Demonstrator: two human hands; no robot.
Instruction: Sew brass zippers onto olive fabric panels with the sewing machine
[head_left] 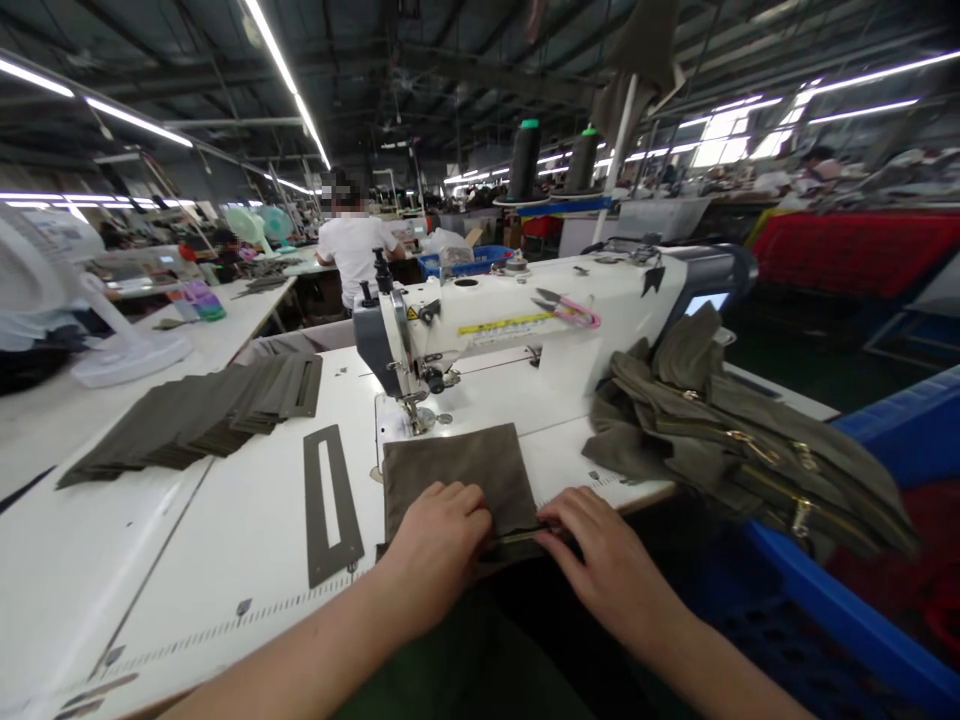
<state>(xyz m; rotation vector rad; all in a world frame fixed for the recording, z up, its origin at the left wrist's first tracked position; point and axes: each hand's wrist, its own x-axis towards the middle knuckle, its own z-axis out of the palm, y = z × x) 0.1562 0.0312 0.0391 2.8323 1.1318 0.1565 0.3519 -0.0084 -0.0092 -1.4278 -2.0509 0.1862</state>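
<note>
The left hand (442, 528) curls over the olive fabric panel (454, 458), its grip hidden; the right hand (596, 545) pinches the zipper (516, 537). The panel lies on the surface (251, 530) before the sewing machine (487, 310).

A dark, beamed ceiling (465, 50) spread high overhead. Long, bright strip lights (271, 45) hung in rows beneath it, running back toward the far end. On the right, the windows (721, 142) glowed white. On the left stood a long white table (251, 308) with a white fan (131, 358) on it. The floor (795, 350), visible at the right, was dark green.
</note>
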